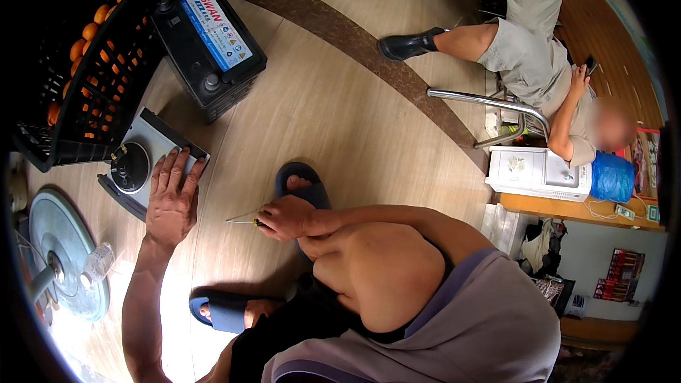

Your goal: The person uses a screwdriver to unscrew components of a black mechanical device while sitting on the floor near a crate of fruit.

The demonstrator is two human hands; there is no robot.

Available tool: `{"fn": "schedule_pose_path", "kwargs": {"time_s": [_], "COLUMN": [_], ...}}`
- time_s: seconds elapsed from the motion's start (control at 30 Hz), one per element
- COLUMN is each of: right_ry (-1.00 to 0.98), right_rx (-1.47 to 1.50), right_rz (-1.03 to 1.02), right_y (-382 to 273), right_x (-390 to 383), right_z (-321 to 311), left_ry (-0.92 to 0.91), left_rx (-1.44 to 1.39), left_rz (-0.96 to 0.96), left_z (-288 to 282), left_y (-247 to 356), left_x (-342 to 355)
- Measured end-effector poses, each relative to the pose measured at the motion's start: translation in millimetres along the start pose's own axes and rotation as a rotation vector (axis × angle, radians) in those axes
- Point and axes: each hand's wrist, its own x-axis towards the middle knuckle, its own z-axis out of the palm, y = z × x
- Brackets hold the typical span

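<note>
My left hand [172,198] lies flat with its fingers stretched out on a silver-and-black box-shaped device [162,143] on the floor. A round black part [130,167] is set into the device's top face, left of my fingers. In my right hand [284,217] is a screwdriver [245,222], its thin metal shaft pointing left toward the device but apart from it. A bit of yellow and black handle shows; my fingers hide the rest. My right hand is just in front of my knee, near one blue slipper.
A black battery [206,50] with a blue-and-white label stands beyond the device. A black plastic basket [89,92] of orange fruit is at the left. Below it are a round grey stand base [60,255] and a clear bottle [98,264]. Another person [528,64] sits at the upper right.
</note>
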Motion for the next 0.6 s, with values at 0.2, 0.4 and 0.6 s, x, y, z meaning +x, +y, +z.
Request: {"fn": "schedule_pose_path", "kwargs": {"time_s": [0.2, 0.4, 0.6], "right_ry": [-0.003, 0.033, -0.006], "right_rx": [-0.025, -0.008, -0.03], "right_rz": [-0.004, -0.014, 0.007], "right_y": [-1.3, 3.1, -1.3], "right_x": [3.3, 5.2, 3.4], "right_z": [-3.4, -3.5, -4.8], "left_ry": [-0.005, 0.001, 0.002], "left_rx": [-0.006, 0.008, 0.018], "left_rz": [-0.009, -0.001, 0.001], "left_z": [-3.3, -2.0, 0.2], "left_y": [-0.3, -1.7, -1.6], "left_x": [0.7, 4.7, 1.1]}}
